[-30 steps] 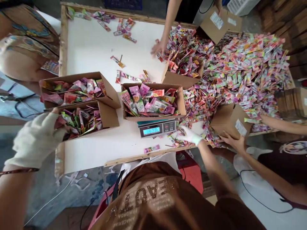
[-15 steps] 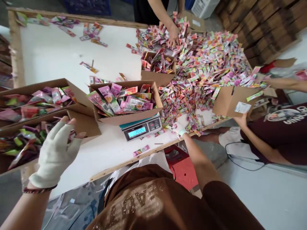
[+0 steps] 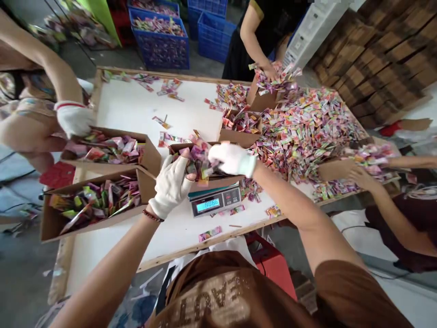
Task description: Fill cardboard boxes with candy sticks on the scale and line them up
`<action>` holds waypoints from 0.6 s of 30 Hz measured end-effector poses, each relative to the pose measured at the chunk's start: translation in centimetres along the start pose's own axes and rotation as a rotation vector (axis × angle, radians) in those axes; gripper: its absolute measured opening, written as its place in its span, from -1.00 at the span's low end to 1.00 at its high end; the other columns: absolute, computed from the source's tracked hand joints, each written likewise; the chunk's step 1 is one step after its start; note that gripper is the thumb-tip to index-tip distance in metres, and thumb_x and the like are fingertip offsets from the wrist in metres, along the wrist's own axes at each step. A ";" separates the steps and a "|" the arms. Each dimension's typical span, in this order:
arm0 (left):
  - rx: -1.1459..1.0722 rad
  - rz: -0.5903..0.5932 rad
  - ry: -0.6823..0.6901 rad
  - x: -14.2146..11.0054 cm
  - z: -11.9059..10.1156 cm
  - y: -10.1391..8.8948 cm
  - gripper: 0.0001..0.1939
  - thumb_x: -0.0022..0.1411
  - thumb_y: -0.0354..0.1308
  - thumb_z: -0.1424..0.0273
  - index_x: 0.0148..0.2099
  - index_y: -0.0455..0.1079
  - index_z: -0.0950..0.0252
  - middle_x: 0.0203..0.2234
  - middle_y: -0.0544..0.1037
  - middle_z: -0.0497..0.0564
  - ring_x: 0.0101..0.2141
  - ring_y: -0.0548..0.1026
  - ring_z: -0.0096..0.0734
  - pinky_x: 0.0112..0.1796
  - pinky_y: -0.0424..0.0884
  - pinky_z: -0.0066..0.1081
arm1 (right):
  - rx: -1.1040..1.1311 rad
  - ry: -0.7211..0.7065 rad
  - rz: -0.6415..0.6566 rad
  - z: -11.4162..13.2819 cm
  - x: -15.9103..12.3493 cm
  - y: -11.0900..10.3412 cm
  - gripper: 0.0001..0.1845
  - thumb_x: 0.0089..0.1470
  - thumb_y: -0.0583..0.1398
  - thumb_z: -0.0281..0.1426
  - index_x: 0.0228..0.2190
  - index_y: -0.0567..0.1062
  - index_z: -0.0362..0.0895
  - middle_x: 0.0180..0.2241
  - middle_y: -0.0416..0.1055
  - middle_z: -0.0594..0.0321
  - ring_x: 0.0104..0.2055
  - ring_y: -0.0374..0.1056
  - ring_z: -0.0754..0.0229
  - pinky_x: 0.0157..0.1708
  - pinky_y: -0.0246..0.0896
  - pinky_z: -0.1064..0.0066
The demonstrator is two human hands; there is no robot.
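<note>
A cardboard box (image 3: pixel 221 183) full of small colourful sachets rests on a digital scale (image 3: pixel 215 203) with a lit blue display. My left hand (image 3: pixel 171 184), in a white glove with bare fingertips, is at the box's left end, fingers apart, touching the sachets there. Over the box, my gloved right hand (image 3: pixel 234 159) is blurred, its fingers curled down around a bunch of sachets (image 3: pixel 204 171). Part of the box's contents is hidden beneath it. A single pink sachet (image 3: pixel 210 233) lies in front of the scale.
Two filled boxes (image 3: pixel 99 200) stand to the left, with a co-worker's gloved hand (image 3: pixel 74 119) at the farther one. A large sachet heap (image 3: pixel 307 123) covers the table's right side, where other people's hands work. Behind the table are blue crates (image 3: pixel 160 48).
My right hand has moved from the heap's near edge to above the box on the scale. My left hand has come right to that box. The display digits differ, and the view has shifted.
</note>
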State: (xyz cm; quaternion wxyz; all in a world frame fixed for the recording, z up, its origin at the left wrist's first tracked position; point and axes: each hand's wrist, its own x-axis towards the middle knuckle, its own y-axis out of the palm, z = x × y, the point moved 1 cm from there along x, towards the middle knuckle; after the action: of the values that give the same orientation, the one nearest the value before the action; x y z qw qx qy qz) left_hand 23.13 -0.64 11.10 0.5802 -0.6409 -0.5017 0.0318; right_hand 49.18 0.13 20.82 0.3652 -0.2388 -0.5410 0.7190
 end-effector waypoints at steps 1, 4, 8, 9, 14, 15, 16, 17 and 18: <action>-0.008 -0.025 -0.004 -0.4 0.1 0.1 -0.27 0.51 -0.21 0.06 0.51 -0.03 0.42 0.12 0.54 0.31 0.13 0.53 -0.02 0.31 0.20 0.05 | -0.068 0.013 0.169 0.0 2.1 2.4 -0.73 0.06 0.22 -0.59 -0.19 0.54 -0.11 -0.06 0.51 0.14 -0.03 0.43 0.05 0.03 0.26 0.25; -0.009 -0.037 0.032 -0.7 0.2 0.2 -0.24 0.50 -0.16 0.05 0.54 -0.12 0.38 0.24 0.45 0.35 0.24 0.44 0.02 0.33 0.18 0.07 | -0.173 0.109 0.527 -0.9 5.9 8.6 -0.56 0.12 0.23 -0.54 0.06 0.49 -0.10 0.07 0.48 0.02 -0.01 0.48 -0.05 -0.09 0.33 0.27; -0.075 -0.082 0.057 -0.4 0.2 -0.3 -0.26 0.50 -0.13 0.08 0.54 -0.13 0.32 0.37 0.26 0.36 0.40 0.21 0.02 0.35 0.18 0.06 | -0.099 0.119 0.594 -2.1 6.4 9.7 -0.57 0.15 0.24 -0.51 0.07 0.50 -0.17 0.09 0.47 -0.03 0.02 0.49 -0.05 -0.04 0.38 0.27; -0.099 -0.092 0.045 -0.5 0.1 -0.7 -0.27 0.50 -0.14 0.08 0.54 -0.14 0.31 0.41 0.18 0.36 0.43 0.13 0.02 0.35 0.18 0.05 | -0.033 0.102 0.574 -2.2 5.7 8.7 -0.52 0.11 0.28 -0.51 0.09 0.51 -0.18 0.10 0.47 0.00 0.04 0.48 -0.02 0.01 0.39 0.29; -0.001 -0.018 -0.192 -4.9 1.1 -4.1 -0.30 0.48 -0.10 0.08 0.52 -0.01 0.26 0.49 -0.03 0.31 0.46 0.02 0.07 0.35 0.16 0.05 | 0.405 0.072 0.095 -2.2 -1.9 2.6 -0.31 0.12 0.30 -0.46 0.28 0.40 -0.07 0.36 0.24 0.08 0.36 0.23 0.03 0.33 0.21 0.19; 0.080 0.026 -0.262 -6.5 1.8 -4.8 -0.30 0.46 -0.05 0.07 0.49 0.05 0.29 0.48 0.00 0.33 0.45 0.04 0.11 0.35 0.13 0.09 | 0.491 0.151 -0.043 -2.8 -4.1 2.1 -0.37 0.18 0.28 -0.39 0.27 0.41 -0.04 0.36 0.25 0.09 0.33 0.28 0.03 0.29 0.27 0.16; 0.175 0.076 -0.339 -8.1 2.6 -5.5 -0.28 0.43 0.00 0.05 0.47 0.10 0.32 0.46 0.02 0.37 0.44 0.04 0.17 0.35 0.09 0.15 | 0.581 0.253 -0.176 -3.6 -6.3 2.0 -0.42 0.22 0.27 -0.31 0.25 0.42 -0.02 0.33 0.30 0.08 0.27 0.36 0.03 0.24 0.34 0.15; 0.273 0.139 -0.415 -9.7 3.6 -6.1 -0.25 0.39 0.05 0.03 0.45 0.13 0.36 0.45 0.02 0.41 0.43 0.03 0.25 0.34 0.05 0.22 | 0.659 0.366 -0.293 -4.6 -8.5 2.4 -0.44 0.23 0.27 -0.24 0.23 0.43 -0.03 0.27 0.37 0.06 0.20 0.42 0.03 0.18 0.40 0.14; 0.360 0.219 -0.485 -11.3 4.6 -6.5 -0.21 0.35 0.10 0.00 0.44 0.15 0.39 0.44 0.02 0.46 0.42 0.01 0.34 0.31 0.01 0.32 | 0.707 0.479 -0.383 -5.6 -10.4 3.3 -0.44 0.22 0.28 -0.19 0.21 0.45 -0.04 0.20 0.44 0.05 0.16 0.46 0.02 0.16 0.42 0.12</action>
State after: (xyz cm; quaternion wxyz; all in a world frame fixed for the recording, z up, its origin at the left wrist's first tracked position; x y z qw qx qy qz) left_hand 10.72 -6.20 8.54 0.5410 -0.5518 -0.5397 0.3340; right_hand 58.90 -5.16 15.47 0.6649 -0.1546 -0.1977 0.7035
